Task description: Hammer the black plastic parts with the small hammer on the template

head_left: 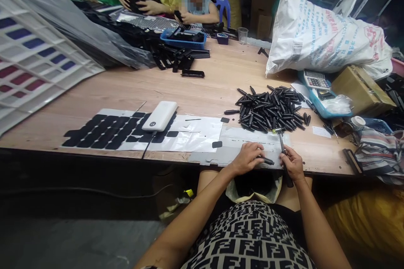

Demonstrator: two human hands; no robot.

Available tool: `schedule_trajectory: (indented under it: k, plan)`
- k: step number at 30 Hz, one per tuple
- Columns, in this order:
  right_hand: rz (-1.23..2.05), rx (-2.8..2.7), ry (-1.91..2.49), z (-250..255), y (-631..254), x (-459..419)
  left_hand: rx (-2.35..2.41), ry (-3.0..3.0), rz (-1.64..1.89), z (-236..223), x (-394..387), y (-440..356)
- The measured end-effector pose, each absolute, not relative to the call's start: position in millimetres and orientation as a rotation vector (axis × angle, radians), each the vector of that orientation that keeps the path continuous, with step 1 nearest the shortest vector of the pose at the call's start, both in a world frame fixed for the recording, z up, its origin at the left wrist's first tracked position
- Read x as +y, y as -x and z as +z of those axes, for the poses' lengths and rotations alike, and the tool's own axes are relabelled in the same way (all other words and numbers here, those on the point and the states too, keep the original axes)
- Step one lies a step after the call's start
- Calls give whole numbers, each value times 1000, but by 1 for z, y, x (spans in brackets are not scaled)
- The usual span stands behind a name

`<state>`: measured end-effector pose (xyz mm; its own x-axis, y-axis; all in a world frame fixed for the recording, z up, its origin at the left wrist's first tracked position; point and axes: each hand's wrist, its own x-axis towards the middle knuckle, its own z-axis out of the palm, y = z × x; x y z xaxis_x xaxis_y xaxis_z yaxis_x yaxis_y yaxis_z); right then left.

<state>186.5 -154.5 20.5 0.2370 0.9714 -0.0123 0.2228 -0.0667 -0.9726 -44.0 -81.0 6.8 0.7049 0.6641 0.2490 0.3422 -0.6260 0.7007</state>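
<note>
My left hand [248, 158] is closed on a slim black cylindrical part [268, 161], low over the table's front edge. Part of that piece is hidden by my fingers. In my right hand [293, 164] is a small hammer [282, 145], gripped by its dark handle with the head pointing away from me. The hammer head lies near a heap of similar black parts [268, 109]. Beneath both hands is a flat grey sheet [232, 141] on the wooden table.
Left of my hands, a white power bank [160, 116] rests on a sheet of black stickers [104, 130]. An open bag [254, 196] sits in my lap. A large white sack [325, 35] and a cardboard box [362, 90] stand right. Two people work across the table by a blue tray [183, 42].
</note>
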Motion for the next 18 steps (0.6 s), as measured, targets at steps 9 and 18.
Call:
schedule_trajectory:
  k: [9, 18]
  plan:
    - [924, -1181, 1506, 13, -189, -153, 654, -2438, 506, 16, -111, 60]
    - [917, -1148, 1514, 16, -187, -154, 1286, -2389, 885, 32, -20, 19]
